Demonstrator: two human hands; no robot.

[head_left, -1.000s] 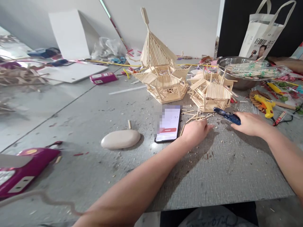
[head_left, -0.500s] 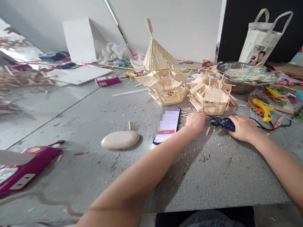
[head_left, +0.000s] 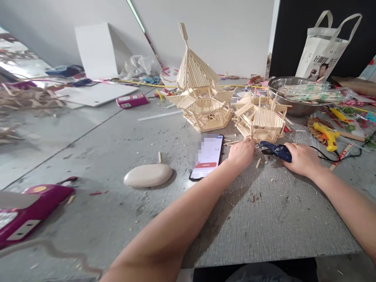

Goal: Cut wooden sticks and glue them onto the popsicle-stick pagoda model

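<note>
My left hand (head_left: 242,152) is closed around a short wooden stick (head_left: 252,129) that pokes up above the fingers. Just right of it, my right hand (head_left: 301,158) grips a dark blue pair of cutting pliers (head_left: 276,150), whose head points at the left hand. How far the jaws are apart cannot be made out. Directly behind the hands stands a small stick-built model (head_left: 268,121) with upright posts. To its left rises a taller stick pavilion (head_left: 202,90) with a pointed roof. A cut bit of stick (head_left: 258,163) lies below the pliers.
A phone (head_left: 207,156) and a pale oval case (head_left: 148,175) lie left of my hands. At the right are a yellow glue gun (head_left: 327,135) and a metal bowl (head_left: 296,109) with packs of sticks. A purple power strip (head_left: 38,207) lies front left, its cable nearby.
The hands stay almost in place, and the pliers' head has tilted up very slightly. The whole view has shifted a little.
</note>
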